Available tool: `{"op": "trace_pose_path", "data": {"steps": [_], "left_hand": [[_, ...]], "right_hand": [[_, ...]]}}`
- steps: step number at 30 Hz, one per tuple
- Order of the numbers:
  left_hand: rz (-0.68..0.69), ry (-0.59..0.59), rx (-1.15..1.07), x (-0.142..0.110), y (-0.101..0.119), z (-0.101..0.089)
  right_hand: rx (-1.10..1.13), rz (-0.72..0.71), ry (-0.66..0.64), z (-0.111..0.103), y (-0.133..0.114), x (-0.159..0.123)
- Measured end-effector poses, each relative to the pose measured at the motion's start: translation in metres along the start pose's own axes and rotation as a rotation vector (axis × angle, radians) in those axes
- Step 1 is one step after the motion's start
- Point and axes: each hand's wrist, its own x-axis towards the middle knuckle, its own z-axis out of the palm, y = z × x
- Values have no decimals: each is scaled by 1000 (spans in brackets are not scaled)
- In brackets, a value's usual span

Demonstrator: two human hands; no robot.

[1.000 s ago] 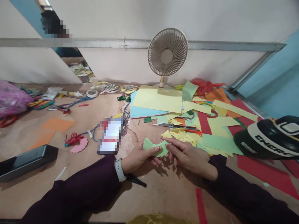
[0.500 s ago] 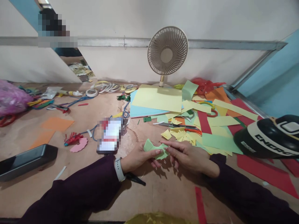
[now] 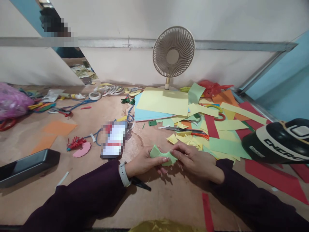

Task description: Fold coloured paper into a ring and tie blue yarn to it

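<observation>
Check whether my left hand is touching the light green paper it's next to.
Touching. The head view shows it plainly: the left hand holds the light green paper, its thumb lying across the paper's face.

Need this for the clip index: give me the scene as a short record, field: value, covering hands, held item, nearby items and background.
Left hand: holds green paper, thumb on top
Right hand: thumb and fingers at the paper's right end
Held item: small green piece with a curved upper edge
Left wrist: white watch
Left of hands: phone, screen pixelated; pink paper piece
Beyond hands: yellow scraps; large yellow sheet over blue sheet
Far right: black-and-white bottle
Background: fan
</observation>
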Motion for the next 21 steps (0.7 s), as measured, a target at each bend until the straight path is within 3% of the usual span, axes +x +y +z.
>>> {"op": "trace_pose_path", "data": {"steps": [6,13,16,21], "left_hand": [[13,-24,19,0,2,1],[3,-18,-24,0,-1,0],[-1,-10,-53,0,-2,0],[36,15,-276,2,-3,0]], "right_hand": [[-49,-104,9,1,2,-1],[-11,-65,-22,1,3,-1],[155,-3,-3,6,8,0],[651,135,93,15,14,6]]}}
